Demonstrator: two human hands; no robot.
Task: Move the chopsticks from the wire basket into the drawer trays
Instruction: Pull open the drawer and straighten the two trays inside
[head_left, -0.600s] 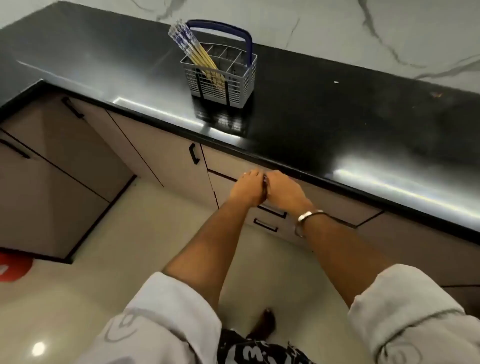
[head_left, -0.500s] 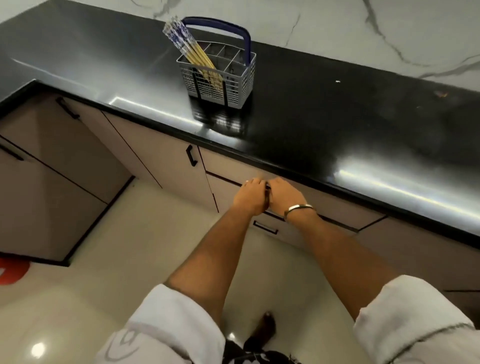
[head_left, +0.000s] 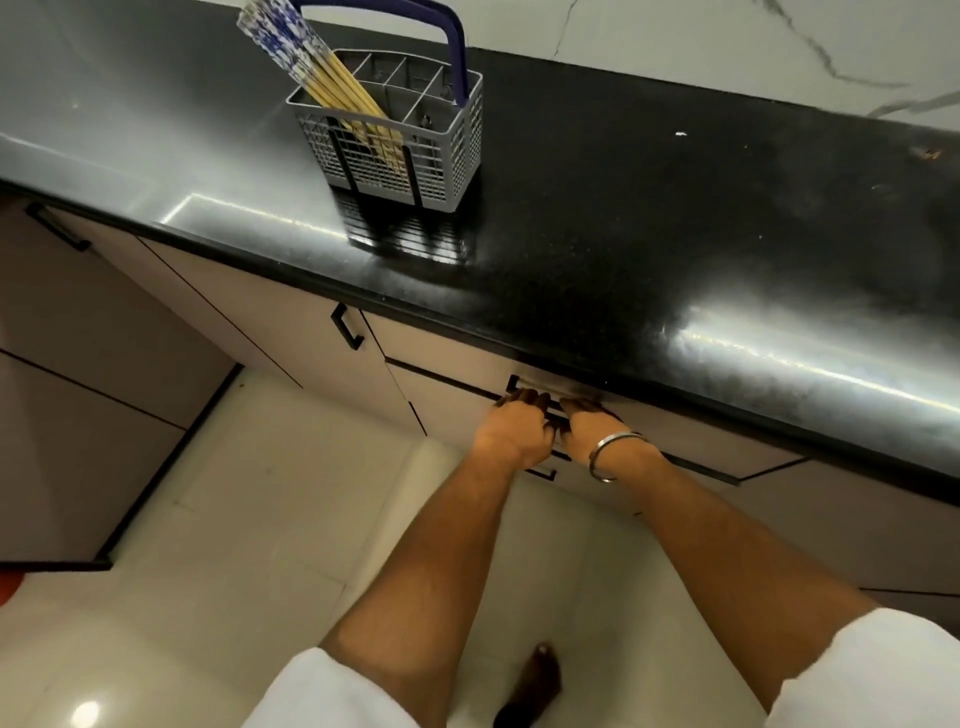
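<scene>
2 hands, left hand (head_left: 511, 428) and right hand (head_left: 597, 428), clench the slim black drawer handle (head_left: 555, 413); glossy black counter (head_left: 675, 218) carries grey lattice wire basket (head_left: 395, 140), yellow chopsticks (head_left: 332, 85) inside.

White rolled-up sleeves (head_left: 332, 691), and a silver bangle (head_left: 613, 457) on the right wrist.
</scene>
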